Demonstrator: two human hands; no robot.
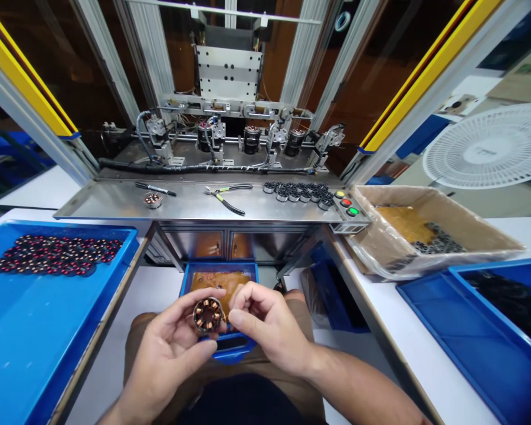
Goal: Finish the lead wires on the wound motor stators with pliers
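Observation:
My left hand (172,339) is wrapped round a motor stator (207,314), a round ring with copper windings facing up at me. My right hand (265,321) is just to its right, thumb and fingers pinched together. Whatever is between those fingertips, if anything, is too small to make out. Both hands are above my lap, over a blue bin (221,268) lined with brown material.
On the steel ledge lie a pen (156,189), another wound stator (153,200), cutting pliers (228,198) and several black stator cores (298,193). Behind them stands a winding machine (252,141). A blue tray (48,319) with wound stators is left; a lined box (425,230) is right.

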